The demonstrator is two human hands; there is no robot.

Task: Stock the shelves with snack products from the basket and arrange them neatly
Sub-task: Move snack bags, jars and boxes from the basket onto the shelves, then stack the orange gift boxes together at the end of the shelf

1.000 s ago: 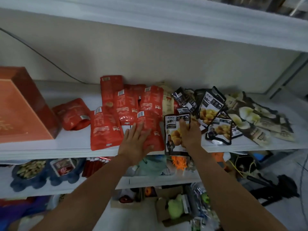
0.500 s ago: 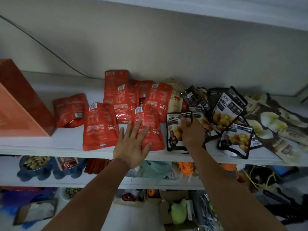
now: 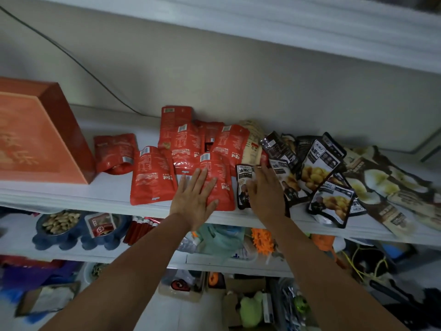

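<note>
Shelf (image 3: 107, 194), white, middle tier: snack pouches across centre and right.

Left hand (image 3: 194, 199): palm down, fingers straight and slightly spread, pressed flat on front red pouch (image 3: 220, 173) at the shelf's front edge; nothing gripped.

Right hand (image 3: 265, 189): fingers extended, laid over front black chestnut pouch (image 3: 242, 187), just right of that red pouch; slightly blurred, no curl round the pouch visible.

Second red pouch (image 3: 152, 175): lying flat, just left of the left hand, barcode end toward the wall.

Further red pouches (image 3: 183, 139): overlapping heap behind the front row, rearmost against the wall.

Lone red pouch (image 3: 114, 151): apart to the left, near orange-red box (image 3: 35, 139) at the shelf's left end.

Beige pouch (image 3: 253, 142): at the back, between red and black groups.

Black chestnut pile (image 3: 319, 163): right of the right hand, overlapping, tilted at mixed angles.

Coconut-print pouches (image 3: 381, 187): far right, fanned flat, overlapping.

Lower shelf: blue paw-shaped tray (image 3: 59, 237) holding peanuts; red sticks (image 3: 140, 228) near it.

Dark cable (image 3: 83, 65): diagonal down the back wall.
</note>
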